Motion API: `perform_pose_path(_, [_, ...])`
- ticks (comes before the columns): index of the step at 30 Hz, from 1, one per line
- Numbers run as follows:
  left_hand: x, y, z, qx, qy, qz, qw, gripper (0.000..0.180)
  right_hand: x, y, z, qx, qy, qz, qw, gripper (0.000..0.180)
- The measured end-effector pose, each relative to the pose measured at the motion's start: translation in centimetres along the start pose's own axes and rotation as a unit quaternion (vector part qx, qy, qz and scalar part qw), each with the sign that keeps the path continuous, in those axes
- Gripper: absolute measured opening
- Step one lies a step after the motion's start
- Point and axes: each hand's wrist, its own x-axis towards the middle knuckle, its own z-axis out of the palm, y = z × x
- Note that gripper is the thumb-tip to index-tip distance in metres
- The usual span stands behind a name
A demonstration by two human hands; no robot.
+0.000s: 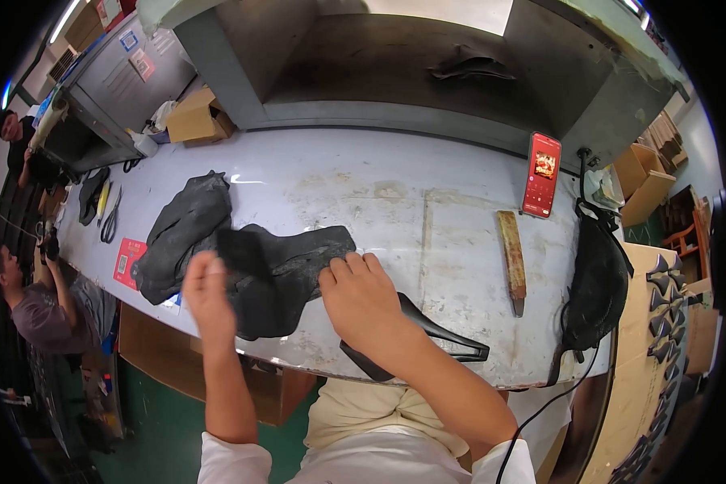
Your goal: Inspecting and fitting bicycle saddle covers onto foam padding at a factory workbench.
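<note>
My left hand (pixel 208 294) is raised over the near side of the black material, its fingers pinched together and blurred. A dark blurred piece of soft black cover material (pixel 248 252) extends from those fingers. Under it lies a spread black sheet (pixel 302 262), reaching right to my right hand (pixel 361 302). My right fingers are curled down at the sheet's right end; what they hold is hidden. A black bicycle saddle (pixel 440 327) lies partly beneath my right wrist, its narrow nose pointing right. A larger crumpled heap of black pieces (pixel 187 230) sits to the left.
A worn flat bar (pixel 510 258) and a propped phone (pixel 541 176) are on the right of the worktable (pixel 379 169). A black bag-like bundle (pixel 598 282) hangs by the right edge. Scissors (pixel 111 216) lie far left. A grey metal shelf (pixel 379 117) stands behind. Two other people are at left.
</note>
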Motion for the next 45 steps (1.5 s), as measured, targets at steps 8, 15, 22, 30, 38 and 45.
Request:
perform_pose_path(8, [-2.4, 4.2, -14.8, -0.33, 0.102, 0.095, 0.934, 0.036, -0.2, 0.5, -0.3, 0.008, -0.005, -0.006, 1.0, 0.024])
perform_pose_path(15, [-8.9, 11.0, -16.1, 0.072, 0.012, -0.039, 0.997, 0.022, -1.0, -1.7, -1.9, 0.024, 0.021, -0.014, 0.999, 0.029])
perform_pose_path(22, [-11.2, 9.6, -4.7, 0.115, -0.592, -0.101, 0.791, 0.008, -9.4, -4.6, -5.8, 0.357, 0.03, -0.045, 0.933, 0.027])
perform_pose_path(30, [-13.7, 10.7, 4.5, -0.054, -0.7, -0.1, 0.705, 0.015, -16.1, 0.3, -11.3, 0.523, -0.199, -0.052, 0.827, 0.015])
perform_pose_path(38, [-19.5, 4.7, 14.6, -0.297, -0.781, 0.143, 0.531, 0.051, -21.2, 6.9, -12.9, 0.808, -0.1, -0.208, 0.542, 0.015])
perform_pose_path(45, [-21.1, 9.2, 12.2, -0.588, -0.281, -0.561, 0.51, 0.061, -23.7, 6.0, -12.7, 0.819, 0.06, -0.173, 0.544, 0.018])
